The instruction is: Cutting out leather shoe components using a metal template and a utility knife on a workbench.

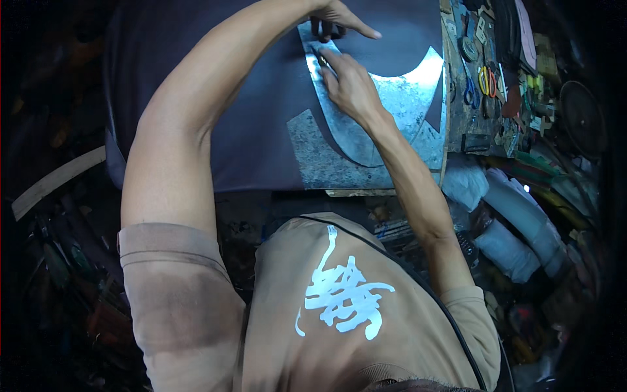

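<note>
On grey plate (405,104), half-curled right fingers (334,61)

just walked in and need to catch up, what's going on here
A person is leaning over a dark sheet spread out in front of them. Their right hand is on the left side of a curved grey piece; whether it holds a small tool is unclear. The left hand is at that piece's upper left end, one finger pointing right.
</note>
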A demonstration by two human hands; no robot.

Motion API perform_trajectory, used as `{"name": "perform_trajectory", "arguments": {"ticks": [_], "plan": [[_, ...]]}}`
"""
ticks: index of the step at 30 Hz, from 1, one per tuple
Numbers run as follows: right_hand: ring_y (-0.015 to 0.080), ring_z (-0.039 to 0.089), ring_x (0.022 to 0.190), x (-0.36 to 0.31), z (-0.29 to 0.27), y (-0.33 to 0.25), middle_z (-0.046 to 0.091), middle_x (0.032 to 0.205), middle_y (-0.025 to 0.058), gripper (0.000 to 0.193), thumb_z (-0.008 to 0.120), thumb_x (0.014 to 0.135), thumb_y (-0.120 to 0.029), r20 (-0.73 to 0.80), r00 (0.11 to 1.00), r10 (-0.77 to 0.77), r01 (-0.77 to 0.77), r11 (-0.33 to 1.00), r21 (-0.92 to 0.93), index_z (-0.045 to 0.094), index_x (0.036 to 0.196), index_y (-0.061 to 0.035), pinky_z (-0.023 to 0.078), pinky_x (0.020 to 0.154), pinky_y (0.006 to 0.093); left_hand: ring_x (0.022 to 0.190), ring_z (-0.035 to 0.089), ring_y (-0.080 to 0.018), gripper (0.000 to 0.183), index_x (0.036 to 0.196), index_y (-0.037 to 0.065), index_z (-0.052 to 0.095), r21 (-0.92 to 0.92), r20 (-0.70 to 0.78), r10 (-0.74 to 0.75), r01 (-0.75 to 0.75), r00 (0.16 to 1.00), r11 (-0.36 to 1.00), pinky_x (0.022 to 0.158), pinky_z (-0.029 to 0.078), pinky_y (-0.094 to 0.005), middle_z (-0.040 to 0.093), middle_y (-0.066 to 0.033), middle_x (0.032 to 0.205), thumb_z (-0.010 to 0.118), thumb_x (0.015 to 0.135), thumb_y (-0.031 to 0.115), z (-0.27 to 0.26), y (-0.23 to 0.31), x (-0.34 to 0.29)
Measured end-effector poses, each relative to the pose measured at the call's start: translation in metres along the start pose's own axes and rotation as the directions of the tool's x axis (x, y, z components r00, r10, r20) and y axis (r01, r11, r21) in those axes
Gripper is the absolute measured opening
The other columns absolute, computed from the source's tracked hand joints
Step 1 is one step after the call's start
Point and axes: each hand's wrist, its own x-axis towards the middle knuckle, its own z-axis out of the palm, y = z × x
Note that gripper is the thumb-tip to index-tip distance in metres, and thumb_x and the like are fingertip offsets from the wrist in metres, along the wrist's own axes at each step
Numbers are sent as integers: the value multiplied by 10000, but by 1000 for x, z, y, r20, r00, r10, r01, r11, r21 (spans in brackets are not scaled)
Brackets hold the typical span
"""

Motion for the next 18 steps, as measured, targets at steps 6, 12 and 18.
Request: {"name": "perform_trajectory", "arguments": {"ticks": [6, 12, 18], "plan": [[428, 649, 945, 59, 41, 0, 672, 999, 259, 305, 530, 870, -136, -134, 987, 88, -116, 968, -222, 663, 1122, -29, 518, 855, 494, 1303, 486, -398, 924, 1426, 158, 507, 45, -3, 38, -38, 999, 998, 1100, 352, -436, 564, -224, 1351, 436, 803, 837, -15, 11, 27], [416, 670, 888, 64, 48, -5, 686, 966, 242, 307, 545, 893, -153, -155, 979, 134, -174, 943, -283, 666, 1155, -53, 534, 824, 496, 1300, 489, -397, 923, 1430, 163, 503, 93, 13, 63, -64, 998, 994, 1095, 357, -439, 565, -226, 1348, 439, 802, 837, -23, 17, 28], [407, 675, 866, 65, 51, 0, 685, 956, 244, 302, 545, 906, -169, -155, 986, 65, -113, 940, -322, 668, 1156, -53, 541, 804, 492, 1296, 492, -396, 922, 1433, 168, 499, 140, 33, 69, -73, 997, 987, 1090, 362, -442, 567, -228, 1345, 441, 801, 838, -28, 4, 28]]}}
